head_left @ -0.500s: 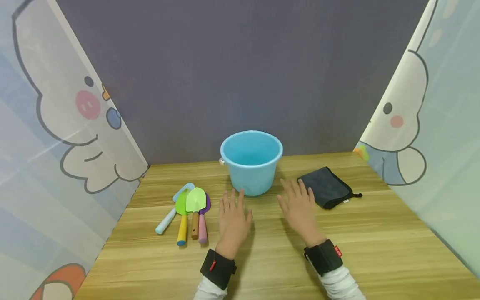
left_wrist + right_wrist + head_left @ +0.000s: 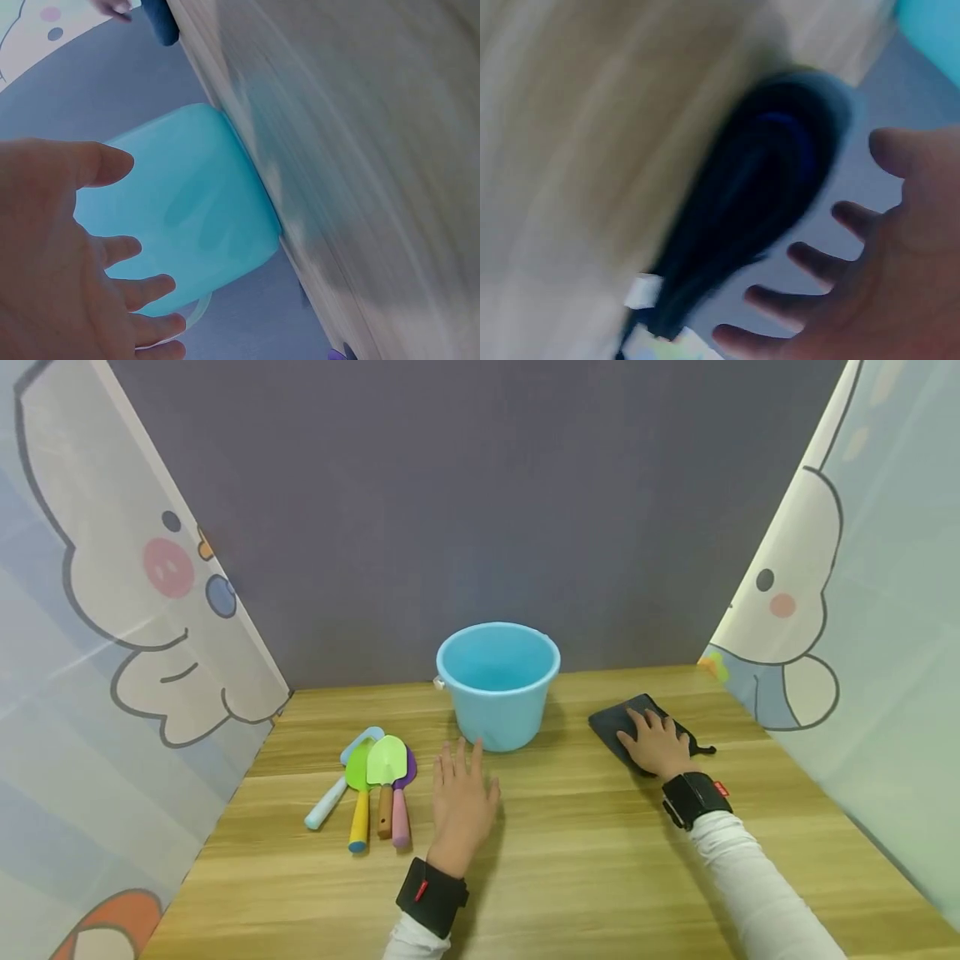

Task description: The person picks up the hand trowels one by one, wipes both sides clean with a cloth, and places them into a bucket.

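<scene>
A folded dark grey cloth point(image 2: 617, 720) with black edging and a hanging loop lies on the right side of the table. Over it hovers my right hand point(image 2: 658, 745), fingers spread; in the right wrist view the cloth point(image 2: 757, 172) shows its folded layers beside the fingertips, with a gap between. My left hand point(image 2: 462, 802) is spread palm down in front of the light blue bucket point(image 2: 501, 714), holding nothing. The left wrist view shows that bucket point(image 2: 202, 195) standing just beyond the left fingers point(image 2: 154, 289).
Left of my left hand lie several toy garden tools: a pale green shovel point(image 2: 387, 760), a green one with a yellow handle point(image 2: 359, 814), a purple one with a pink handle point(image 2: 401, 818) and a light blue tool point(image 2: 327, 802). A dark panel point(image 2: 480, 510) stands behind the wooden table point(image 2: 570, 877).
My right hand has moved right, from beside the bucket to over the folded cloth. The left hand has stayed in front of the bucket, and the head view has shifted slightly.
</scene>
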Demonstrator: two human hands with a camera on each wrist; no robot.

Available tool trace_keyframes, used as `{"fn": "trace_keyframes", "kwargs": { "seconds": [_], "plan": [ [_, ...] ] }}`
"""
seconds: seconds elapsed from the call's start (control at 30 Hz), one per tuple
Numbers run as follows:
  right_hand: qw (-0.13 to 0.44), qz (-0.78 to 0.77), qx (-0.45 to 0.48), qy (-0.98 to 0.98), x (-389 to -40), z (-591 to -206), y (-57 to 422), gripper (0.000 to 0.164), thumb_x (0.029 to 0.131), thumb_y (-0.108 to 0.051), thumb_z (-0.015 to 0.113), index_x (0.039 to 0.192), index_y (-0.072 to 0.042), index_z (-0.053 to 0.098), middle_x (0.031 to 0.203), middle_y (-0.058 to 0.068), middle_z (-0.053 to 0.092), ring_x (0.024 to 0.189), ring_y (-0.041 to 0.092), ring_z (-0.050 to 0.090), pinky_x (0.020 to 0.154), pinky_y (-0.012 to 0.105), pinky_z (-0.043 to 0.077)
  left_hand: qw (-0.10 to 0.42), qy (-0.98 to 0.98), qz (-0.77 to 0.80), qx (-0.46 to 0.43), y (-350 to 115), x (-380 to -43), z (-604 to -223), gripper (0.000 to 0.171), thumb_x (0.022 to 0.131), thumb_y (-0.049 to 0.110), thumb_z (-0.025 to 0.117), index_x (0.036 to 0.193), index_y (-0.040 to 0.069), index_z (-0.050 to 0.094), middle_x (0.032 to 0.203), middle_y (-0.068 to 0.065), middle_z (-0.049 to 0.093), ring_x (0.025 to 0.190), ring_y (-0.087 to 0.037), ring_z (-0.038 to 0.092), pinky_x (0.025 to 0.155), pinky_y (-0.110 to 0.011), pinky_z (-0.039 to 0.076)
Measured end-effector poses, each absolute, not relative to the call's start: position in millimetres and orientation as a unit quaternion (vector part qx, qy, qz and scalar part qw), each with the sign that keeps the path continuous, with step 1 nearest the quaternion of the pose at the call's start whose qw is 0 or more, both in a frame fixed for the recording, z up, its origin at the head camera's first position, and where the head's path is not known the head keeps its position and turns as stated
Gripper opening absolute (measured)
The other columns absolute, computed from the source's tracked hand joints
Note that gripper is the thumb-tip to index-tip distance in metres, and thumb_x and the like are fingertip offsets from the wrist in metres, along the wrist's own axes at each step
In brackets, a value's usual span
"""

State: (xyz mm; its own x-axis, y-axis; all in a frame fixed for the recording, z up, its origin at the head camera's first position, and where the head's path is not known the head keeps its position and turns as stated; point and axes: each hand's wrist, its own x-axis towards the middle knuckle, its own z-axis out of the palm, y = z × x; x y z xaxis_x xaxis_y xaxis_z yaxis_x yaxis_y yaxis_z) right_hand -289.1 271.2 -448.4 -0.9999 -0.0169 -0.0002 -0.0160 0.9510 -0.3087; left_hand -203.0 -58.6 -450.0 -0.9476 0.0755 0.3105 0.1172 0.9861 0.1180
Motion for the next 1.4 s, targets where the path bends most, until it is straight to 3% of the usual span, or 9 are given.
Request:
{"fn": "trace_keyframes", "kwargs": {
  "seconds": [0.17, 0.73, 0.8, 0.87, 1.0, 1.07, 1.23, 1.4],
  "plan": [
    [0.05, -0.129, 0.015, 0.99, -291.2, -459.5, 281.4, 0.063, 0.108, -0.041, 0.042, 0.157, -0.005, 0.029, 0.159, 0.036, 0.019, 0.141, 0.069, 0.017, 0.108, 0.081, 0.021, 0.141, -0.985, -0.087, -0.051, -58.9, -202.5, -450.8, 0.064, 0.103, 0.042, 0.055, 0.157, 0.013, 0.037, 0.161, -0.019, 0.04, 0.154, -0.042, 0.029, 0.126, -0.053, 0.024],
    [0.036, -0.107, -0.007, 0.994, -285.5, -455.5, 284.7, 0.073, 0.105, -0.056, 0.042, 0.157, -0.006, 0.033, 0.157, 0.038, 0.024, 0.137, 0.07, 0.026, 0.104, 0.081, 0.026, 0.183, -0.98, -0.035, -0.065, -54.9, -204.5, -448.6, 0.049, 0.101, 0.039, 0.059, 0.137, 0.006, 0.06, 0.145, -0.017, 0.058, 0.145, -0.04, 0.044, 0.121, -0.051, 0.033],
    [0.032, -0.105, -0.009, 0.994, -284.5, -456.0, 283.6, 0.072, 0.105, -0.056, 0.043, 0.157, -0.007, 0.034, 0.157, 0.037, 0.024, 0.137, 0.07, 0.026, 0.104, 0.082, 0.026, 0.21, -0.975, 0.009, -0.078, -60.5, -207.7, -449.8, 0.043, 0.1, 0.038, 0.059, 0.127, 0.005, 0.065, 0.135, -0.016, 0.064, 0.137, -0.037, 0.053, 0.117, -0.048, 0.038],
    [0.029, -0.104, -0.011, 0.994, -283.9, -456.0, 283.3, 0.071, 0.105, -0.054, 0.044, 0.157, -0.007, 0.034, 0.157, 0.037, 0.025, 0.136, 0.07, 0.026, 0.103, 0.082, 0.026, 0.248, -0.962, 0.063, -0.092, -69.7, -211.8, -449.5, 0.034, 0.098, 0.037, 0.062, 0.107, 0.005, 0.07, 0.114, -0.014, 0.072, 0.117, -0.033, 0.065, 0.105, -0.044, 0.047],
    [0.031, -0.102, -0.015, 0.994, -283.0, -455.1, 283.3, 0.07, 0.105, -0.053, 0.045, 0.156, -0.006, 0.035, 0.157, 0.037, 0.025, 0.136, 0.07, 0.027, 0.103, 0.082, 0.026, 0.3, -0.943, 0.114, -0.085, -97.2, -217.7, -446.8, 0.027, 0.094, 0.029, 0.067, 0.08, 0.007, 0.064, 0.081, -0.009, 0.067, 0.081, -0.026, 0.064, 0.078, -0.037, 0.049],
    [0.035, -0.101, -0.015, 0.994, -283.2, -455.1, 282.9, 0.07, 0.105, -0.054, 0.044, 0.157, -0.007, 0.034, 0.157, 0.037, 0.025, 0.136, 0.07, 0.026, 0.103, 0.082, 0.026, 0.286, -0.949, 0.115, -0.063, -113.0, -218.1, -445.1, 0.025, 0.095, 0.024, 0.066, 0.081, 0.005, 0.063, 0.077, -0.009, 0.063, 0.076, -0.026, 0.06, 0.073, -0.036, 0.047],
    [0.033, -0.109, -0.008, 0.993, -284.6, -456.6, 280.5, 0.072, 0.105, -0.055, 0.043, 0.157, -0.007, 0.034, 0.158, 0.036, 0.024, 0.138, 0.069, 0.024, 0.105, 0.082, 0.024, 0.202, -0.976, 0.081, 0.005, -148.9, -215.8, -442.0, 0.017, 0.094, 0.013, 0.066, 0.091, -0.003, 0.062, 0.081, -0.015, 0.063, 0.079, -0.03, 0.061, 0.078, -0.04, 0.049],
    [0.04, -0.119, -0.005, 0.992, -282.7, -456.3, 277.1, 0.073, 0.104, -0.056, 0.044, 0.157, -0.007, 0.033, 0.158, 0.037, 0.022, 0.139, 0.07, 0.022, 0.105, 0.083, 0.022, 0.12, -0.989, 0.074, 0.051, -170.8, -212.6, -439.6, 0.02, 0.094, 0.013, 0.062, 0.087, -0.005, 0.059, 0.081, -0.018, 0.065, 0.081, -0.032, 0.065, 0.08, -0.042, 0.049]
  ]
}}
